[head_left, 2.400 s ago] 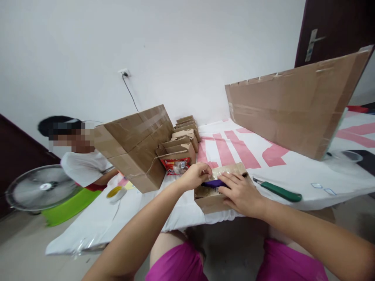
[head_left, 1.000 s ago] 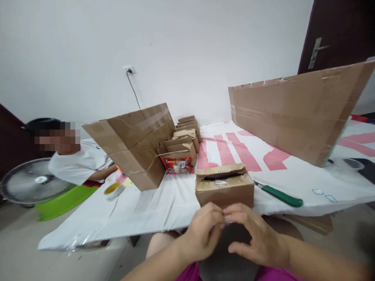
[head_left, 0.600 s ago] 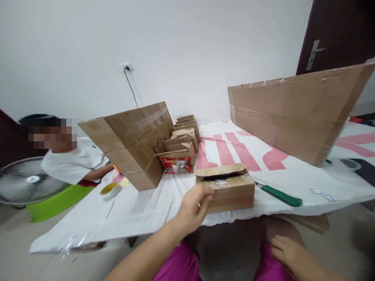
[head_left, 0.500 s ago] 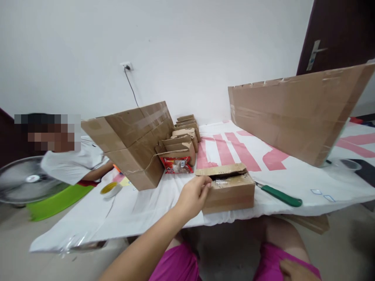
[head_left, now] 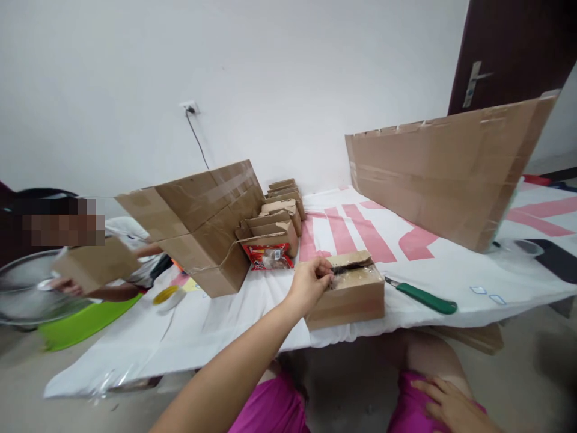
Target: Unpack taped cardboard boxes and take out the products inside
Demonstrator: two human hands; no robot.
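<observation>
Cloth of my pink shorts [head_left: 273,415] lay nearest, and my right hand [head_left: 444,404] rested flat on my right thigh, fingers loosely spread, holding nothing. My left hand [head_left: 311,281] reached out over the table [head_left: 225,325], thumb and curled fingers pinching the ragged flap at the top left corner of the small box [head_left: 354,294].

That box sat close to the near edge of the table, straight ahead of me. It was touching my left hand and well apart from my right. As I judged it, the risk was in that one-handed grip. With nothing bracing the box, a hard tug could drag it toward the edge or tear the worn flap further. A knife [head_left: 426,297] with a green handle lay just right of the box, its blade end pointing toward it, so a sliding box could knock into it.

Farther off, a red snack packet [head_left: 269,256] lay left of the box, in front of a row of boxes [head_left: 282,213]. A big carton [head_left: 202,225] leaned left of those, with a tape roll [head_left: 167,296] beyond it. A cardboard sheet [head_left: 446,168] stood far right. At the far left, another person's hand [head_left: 63,286] held a box of their own [head_left: 92,264].
</observation>
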